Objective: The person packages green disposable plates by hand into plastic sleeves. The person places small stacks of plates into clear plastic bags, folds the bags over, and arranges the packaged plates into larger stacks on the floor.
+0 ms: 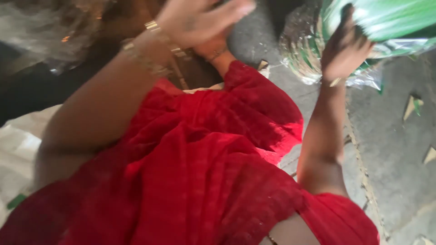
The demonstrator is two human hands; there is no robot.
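Right hand [344, 54] grasping green bundle in clear plastic [386, 20] at 1 o'clock, lifted off floor [399, 172]. Left hand [200, 18] fingers spread, empty. Placement pending.

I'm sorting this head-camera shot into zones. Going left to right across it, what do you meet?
White sheet → left hand, raised with fingers spread → red garment → right hand, pressed on the green bundle in clear plastic → paper scraps on the grey floor.

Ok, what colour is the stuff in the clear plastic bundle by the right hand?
Green, in the plastic-wrapped bundle the right hand touches; head view.
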